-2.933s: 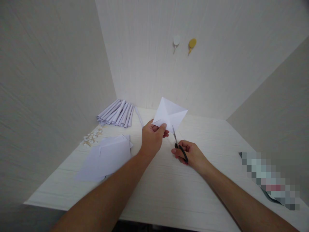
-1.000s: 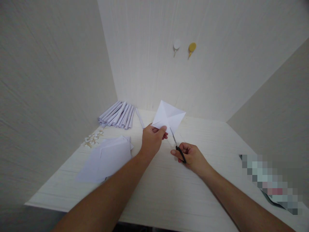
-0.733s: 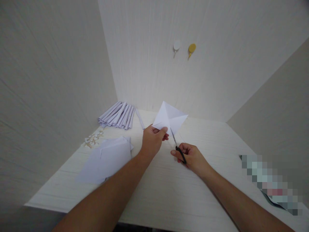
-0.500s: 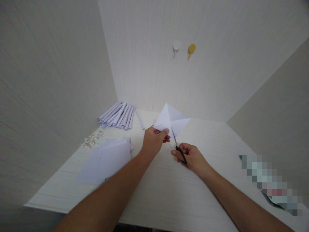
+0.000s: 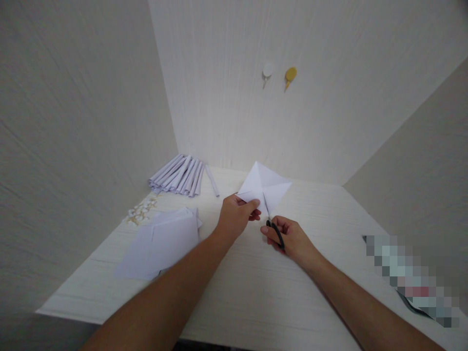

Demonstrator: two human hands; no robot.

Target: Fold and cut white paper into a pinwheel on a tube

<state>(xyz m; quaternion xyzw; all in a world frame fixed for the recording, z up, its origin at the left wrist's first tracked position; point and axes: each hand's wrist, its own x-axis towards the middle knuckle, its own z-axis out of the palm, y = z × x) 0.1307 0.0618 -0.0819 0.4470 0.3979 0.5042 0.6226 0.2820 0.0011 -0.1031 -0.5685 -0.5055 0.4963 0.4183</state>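
My left hand [image 5: 236, 215] pinches the near corner of a small white creased paper square [image 5: 266, 186] and holds it up over the table [image 5: 256, 287]. My right hand [image 5: 288, 235] is closed around the black handles of a pair of scissors [image 5: 272, 225]. The thin blades point up and away into the paper's lower edge, just right of my left thumb. Crease lines cross the square from corner to corner.
A bundle of rolled white paper tubes [image 5: 181, 173] lies at the back left by the wall. A stack of white sheets [image 5: 161, 241] lies left of my arm, with small flower-like bits [image 5: 141, 210] behind it. A blurred dark object [image 5: 409, 275] sits at the right edge. Two hooks [image 5: 280, 75] hang on the wall.
The paper and my left hand have shifted slightly right and lower. The scissor blades have moved further up into the paper's lower edge. My right hand has edged closer to the left.
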